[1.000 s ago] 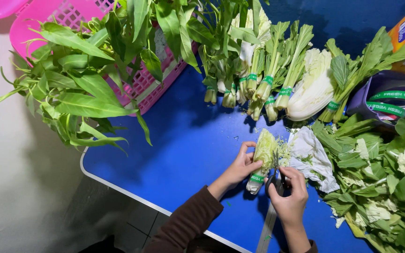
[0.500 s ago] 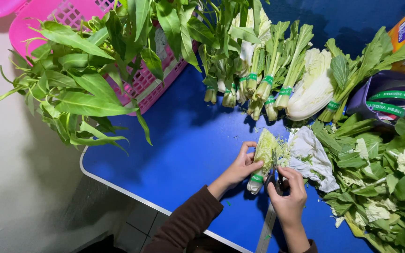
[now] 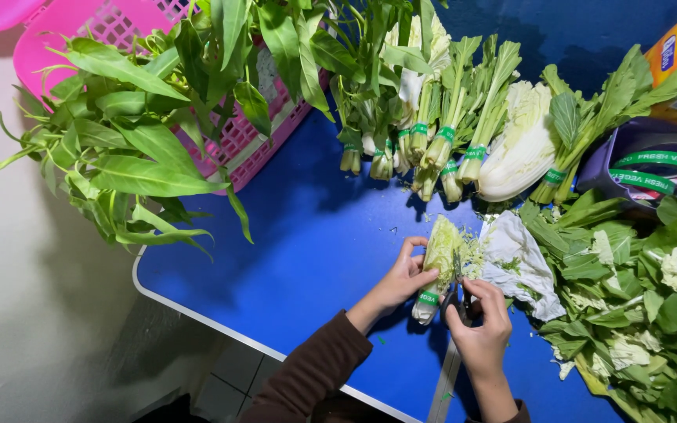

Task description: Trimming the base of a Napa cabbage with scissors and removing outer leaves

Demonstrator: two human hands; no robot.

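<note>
My left hand [image 3: 398, 282] grips a small bundle of pale green leafy vegetable [image 3: 440, 254] bound near its stem end by a green band. The bundle lies on the blue table [image 3: 299, 251]. My right hand [image 3: 483, 329] holds dark scissors [image 3: 456, 294], whose blades are against the bundle's right side. Tiny cut bits of leaf lie beside the bundle. A white plastic sheet [image 3: 515, 262] lies just right of it.
A pink basket [image 3: 233, 137] full of long green leaves sits at the back left. Banded vegetable bundles [image 3: 432, 117] and a pale cabbage [image 3: 523, 145] line the back. Loose trimmed leaves [image 3: 636, 305] pile at the right, by a roll of green tape [image 3: 656, 168].
</note>
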